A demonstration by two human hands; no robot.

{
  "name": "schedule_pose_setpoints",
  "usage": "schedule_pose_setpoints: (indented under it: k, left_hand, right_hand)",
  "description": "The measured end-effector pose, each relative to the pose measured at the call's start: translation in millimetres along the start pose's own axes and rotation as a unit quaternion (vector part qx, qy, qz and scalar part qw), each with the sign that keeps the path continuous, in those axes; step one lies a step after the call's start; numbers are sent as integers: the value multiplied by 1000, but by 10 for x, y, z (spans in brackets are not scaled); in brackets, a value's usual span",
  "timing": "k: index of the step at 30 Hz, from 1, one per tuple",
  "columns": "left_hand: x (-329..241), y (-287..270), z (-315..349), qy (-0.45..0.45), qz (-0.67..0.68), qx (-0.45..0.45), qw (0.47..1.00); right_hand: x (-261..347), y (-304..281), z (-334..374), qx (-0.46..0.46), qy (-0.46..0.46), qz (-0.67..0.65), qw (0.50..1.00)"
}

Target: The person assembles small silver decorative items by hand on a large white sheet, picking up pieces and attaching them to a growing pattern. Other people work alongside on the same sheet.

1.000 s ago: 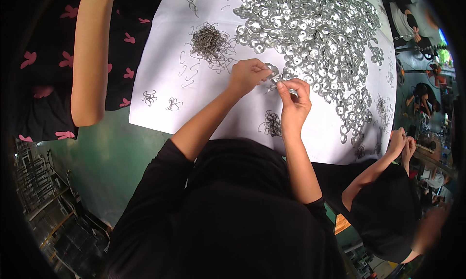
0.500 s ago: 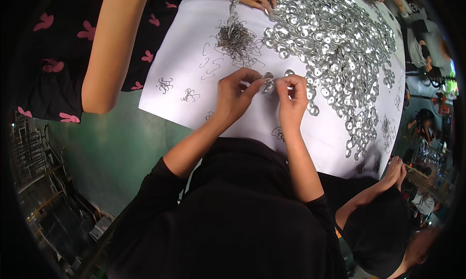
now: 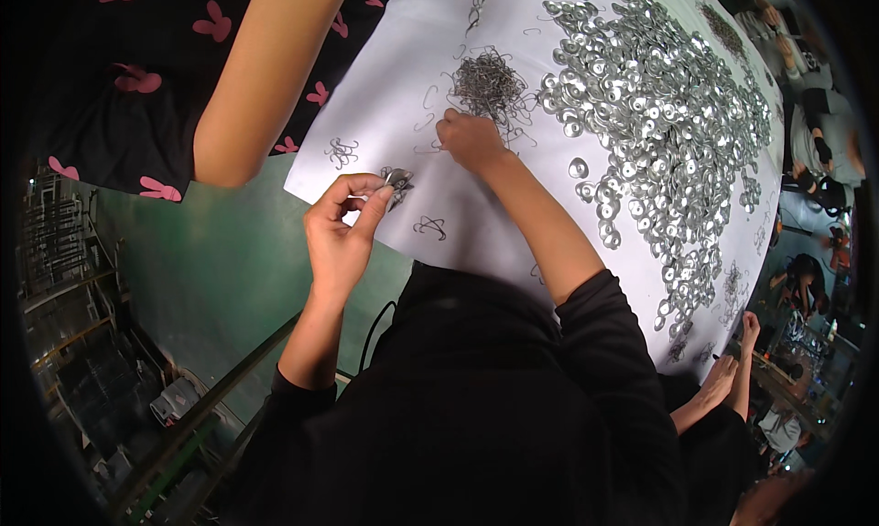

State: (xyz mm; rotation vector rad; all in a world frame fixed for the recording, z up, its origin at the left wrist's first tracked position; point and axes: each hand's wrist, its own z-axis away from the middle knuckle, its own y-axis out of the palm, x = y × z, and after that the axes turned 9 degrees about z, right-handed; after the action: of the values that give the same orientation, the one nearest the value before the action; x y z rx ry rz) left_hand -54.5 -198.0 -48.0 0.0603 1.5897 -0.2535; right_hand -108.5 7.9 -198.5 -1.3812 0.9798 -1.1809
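Near the left edge of the white tabletop, my left hand [image 3: 341, 228] is closed, thumb and fingers pinching a small bunch of shiny metal discs [image 3: 396, 187]. A small tangle of wire hooks [image 3: 341, 152] lies just beyond it, and another hook cluster [image 3: 429, 227] sits nearer me. My right hand [image 3: 472, 142] is at the near edge of a pile of thin wire hooks [image 3: 489, 82]. Its fingers are curled together, and whatever is between the fingertips is hidden. A few loose hooks [image 3: 427, 114] are scattered left of that pile.
A large heap of silvery dished discs [image 3: 650, 114] spreads over the right of the white table [image 3: 476, 224]. Another person's bare arm [image 3: 265, 77] reaches in at the left. At the right, a co-worker's hands [image 3: 719, 379] are by the table edge. A linked metal strand [image 3: 477, 2] hangs at the top.
My hands have parted. The left has moved left with the metal discs, and the right has swung across to the hook pile. The whole view has shifted a little.
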Motion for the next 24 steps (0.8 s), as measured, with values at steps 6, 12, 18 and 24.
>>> schedule_pose_setpoints:
  k: [6, 12, 18, 24]
  left_hand:
    - [38, 222, 7, -14, 87, 53, 995]
    - [-35, 704, -30, -39, 75, 150, 985]
    - [-134, 1259, -32, 51, 79, 242, 966]
    - [-184, 1555, 46, 79, 64, 312, 945]
  right_hand:
    - [-109, -538, 726, -24, 156, -335, 929]
    - [120, -1530, 1440, -130, 281, -671, 674]
    - [139, -1556, 1794, -280, 310, -642, 643]
    - [76, -1509, 1939, -394, 349, -553, 646]
